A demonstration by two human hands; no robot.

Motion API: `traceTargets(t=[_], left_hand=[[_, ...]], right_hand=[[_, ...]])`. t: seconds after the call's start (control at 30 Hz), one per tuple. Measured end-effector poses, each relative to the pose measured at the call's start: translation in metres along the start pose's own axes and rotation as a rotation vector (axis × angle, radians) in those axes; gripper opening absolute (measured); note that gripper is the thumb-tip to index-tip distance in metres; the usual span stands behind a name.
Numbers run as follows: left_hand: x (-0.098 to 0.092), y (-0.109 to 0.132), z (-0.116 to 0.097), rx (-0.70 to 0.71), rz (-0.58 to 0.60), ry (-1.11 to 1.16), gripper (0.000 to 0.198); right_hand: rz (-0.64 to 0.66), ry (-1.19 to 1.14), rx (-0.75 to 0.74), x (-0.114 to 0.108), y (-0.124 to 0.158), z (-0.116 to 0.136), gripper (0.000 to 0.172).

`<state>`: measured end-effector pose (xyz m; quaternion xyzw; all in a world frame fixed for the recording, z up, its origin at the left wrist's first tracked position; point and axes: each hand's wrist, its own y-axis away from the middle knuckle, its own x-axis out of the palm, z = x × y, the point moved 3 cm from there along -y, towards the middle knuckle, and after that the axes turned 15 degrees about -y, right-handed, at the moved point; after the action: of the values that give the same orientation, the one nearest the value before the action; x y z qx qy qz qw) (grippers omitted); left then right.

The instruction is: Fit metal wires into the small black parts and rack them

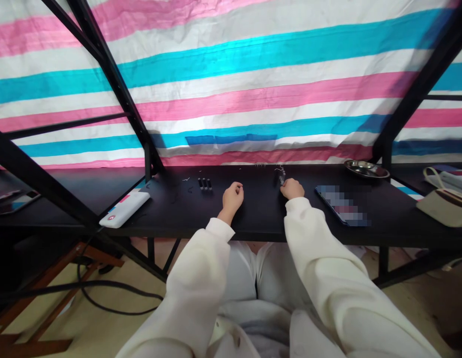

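My left hand [233,198] is over the black table, its fingers curled into a pinch; whatever is between them is too small to make out. Farther right, my right hand [292,189] has its fingertips closed at the near end of a cluster of small grey parts [282,175]. Thin white strands lie beside that cluster. Left of my left hand, three small dark cylinders [204,184] with pale ends are lined up side by side. A short row of tiny grey pieces [260,165] lies along the table's back edge.
A white power bank [125,209] lies at the left on the black table [171,214]. To the right are a phone [337,205] and a round metal dish [366,169]. A beige pouch [445,204] sits at far right. Black frame posts slant up on both sides before a striped sheet [253,99].
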<state>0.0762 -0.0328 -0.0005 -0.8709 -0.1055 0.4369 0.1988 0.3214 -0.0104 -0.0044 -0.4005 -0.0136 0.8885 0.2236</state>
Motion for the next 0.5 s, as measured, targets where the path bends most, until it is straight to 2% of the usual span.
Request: traceTargets(t=[0.1,0.27,0.4,0.5], left_hand=[[-0.009,-0.002,0.004,-0.138,-0.166,0.106,0.03],[-0.012,-0.007,0.017,-0.391,-0.328,0.557,0.052],[-0.01,-0.01,0.024,-0.606,-0.362,0.794,0.056],[-0.011,-0.011,0.024,-0.644,-0.34,0.897,0.058]], right_hand=[[0.043,-0.087,-0.129,0.004,0.011,0.017,0.013],[0.062,-0.274,-0.407,0.014,0.026,0.033,0.021],[0.113,-0.341,-0.46,0.022,0.026,0.026,0.021],[0.118,-0.347,-0.435,0.026,0.024,0.019,0.02]])
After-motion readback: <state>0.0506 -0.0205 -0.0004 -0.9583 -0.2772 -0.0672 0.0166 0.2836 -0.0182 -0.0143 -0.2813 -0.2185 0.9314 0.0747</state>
